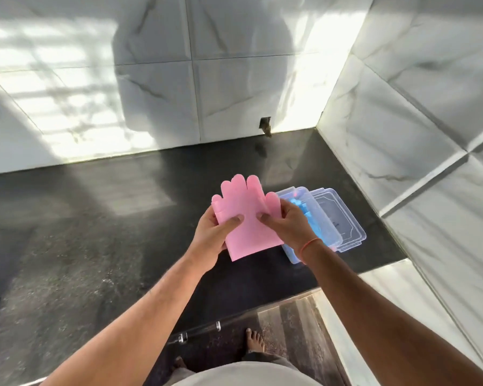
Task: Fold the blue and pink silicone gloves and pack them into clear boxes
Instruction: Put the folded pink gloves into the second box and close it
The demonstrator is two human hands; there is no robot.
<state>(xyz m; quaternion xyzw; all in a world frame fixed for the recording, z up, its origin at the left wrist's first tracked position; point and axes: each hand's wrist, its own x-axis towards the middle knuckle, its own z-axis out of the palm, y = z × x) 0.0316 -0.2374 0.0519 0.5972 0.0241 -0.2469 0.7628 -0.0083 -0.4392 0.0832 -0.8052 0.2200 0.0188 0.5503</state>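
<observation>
Hands meet over the middle of a dark speckled counter (95, 246), holding up a pink glove (243, 215) between them. The left hand (212, 235) grips the glove's left edge, thumb pressed on the near face and the other fingers hidden behind it. The right hand (287, 221) pinches the glove's right side, thumb on the front, just below the glove's thumb, which sticks up beside the knuckles. The glove is held clear of the counter, fingers pointing to the far wall, cuff hanging toward the person; it looks flat and still unfolded, with a slight crease where the right thumb presses. An orange thread (308, 243) circles the right wrist. Just right of the hands, partly hidden by the right wrist, a clear box (322, 229) sits on the counter with something blue (304, 211) inside, which seems to be the blue glove, though its shape cannot be made out. A clear lid (343, 218) lies on the box's right side, touching or overlapping it. White marble-patterned tiles (234, 79) cover the far and right walls. At the near edge, below the counter, a bare foot (255, 341) stands on the floor.
</observation>
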